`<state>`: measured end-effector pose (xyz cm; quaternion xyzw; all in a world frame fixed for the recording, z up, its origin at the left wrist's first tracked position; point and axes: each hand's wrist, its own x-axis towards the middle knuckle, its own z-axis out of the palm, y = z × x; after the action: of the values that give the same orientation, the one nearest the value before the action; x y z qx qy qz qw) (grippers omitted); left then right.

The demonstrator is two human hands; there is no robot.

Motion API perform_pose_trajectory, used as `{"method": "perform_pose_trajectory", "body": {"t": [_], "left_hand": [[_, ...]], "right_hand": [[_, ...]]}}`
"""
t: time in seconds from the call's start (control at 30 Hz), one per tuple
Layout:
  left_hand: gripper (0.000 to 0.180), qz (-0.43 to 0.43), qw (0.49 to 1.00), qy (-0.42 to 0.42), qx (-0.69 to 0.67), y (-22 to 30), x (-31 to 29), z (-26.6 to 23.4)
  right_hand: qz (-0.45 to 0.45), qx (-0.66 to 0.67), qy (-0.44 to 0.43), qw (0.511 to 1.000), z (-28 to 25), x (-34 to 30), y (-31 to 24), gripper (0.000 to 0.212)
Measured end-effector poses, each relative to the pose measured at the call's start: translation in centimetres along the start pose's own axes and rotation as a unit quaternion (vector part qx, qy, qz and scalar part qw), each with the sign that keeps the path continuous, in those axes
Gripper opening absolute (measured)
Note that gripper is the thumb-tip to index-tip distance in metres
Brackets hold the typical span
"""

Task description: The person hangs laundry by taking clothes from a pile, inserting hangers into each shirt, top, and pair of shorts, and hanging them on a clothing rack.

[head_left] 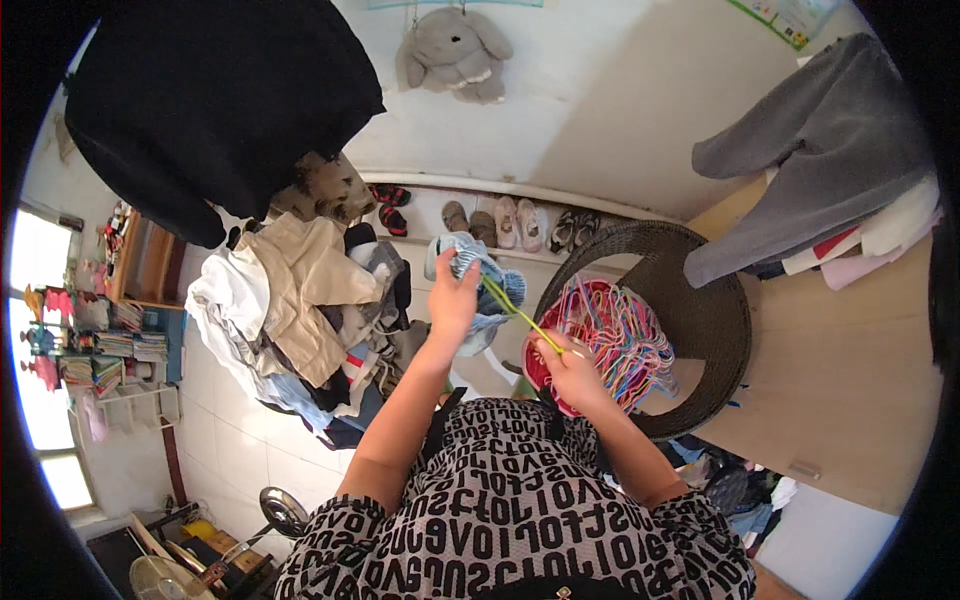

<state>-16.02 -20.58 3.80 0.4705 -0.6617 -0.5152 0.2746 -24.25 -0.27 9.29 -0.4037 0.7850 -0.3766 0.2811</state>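
Observation:
My left hand (455, 300) is closed on a bunched light-blue denim garment (482, 333), held up in front of me with folds hanging below the fingers. My right hand (573, 376) grips a yellow-green clothes hanger (522, 316), which slants up and left to the denim. Its upper end meets the cloth near my left fingers; whether it is inside the garment is hard to see. Just right of my right hand, a heap of multicoloured hangers (630, 340) fills a red basin (535, 378).
The basin rests in a dark wicker chair (715, 300). A large clothes pile (310, 290) stands at left, below a hanging black garment (220, 110). Several shoes (515, 222) line the wall. At right, a grey garment (810, 150) lies over other clothes on a wooden surface (840, 370).

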Motion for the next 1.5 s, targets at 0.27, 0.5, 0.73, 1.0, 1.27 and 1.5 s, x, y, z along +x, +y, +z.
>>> {"method": "perform_pose_trajectory", "body": {"t": [0.27,0.5,0.73,1.0,1.27,1.5], "left_hand": [[0.050,0.162,0.979,-0.031,0.119,3.7,-4.6,0.5],[0.043,0.121,0.953,0.023,0.276,1.1,-3.6,-0.8],[0.045,0.025,0.958,-0.165,0.231,1.4,-4.9,-0.2],[0.043,0.003,0.952,-0.224,0.207,-0.2,-6.4,-1.2],[0.059,-0.020,0.929,-0.366,0.056,5.8,-5.8,-4.6],[0.055,0.521,0.808,-0.032,0.273,11.8,-1.2,-7.2]], "right_hand": [[0.150,0.476,0.097,0.861,2.2,6.4,-3.5,0.021],[-0.042,0.659,0.110,0.742,-2.0,8.9,-7.4,0.039],[-0.040,0.602,0.220,0.766,0.9,12.2,-6.8,0.042],[0.011,0.542,0.289,0.789,3.1,11.9,-2.6,0.039],[-0.012,0.215,0.041,0.976,4.2,9.5,1.1,0.038],[-0.040,0.136,-0.068,0.988,-4.6,6.5,-5.1,0.034]]}}
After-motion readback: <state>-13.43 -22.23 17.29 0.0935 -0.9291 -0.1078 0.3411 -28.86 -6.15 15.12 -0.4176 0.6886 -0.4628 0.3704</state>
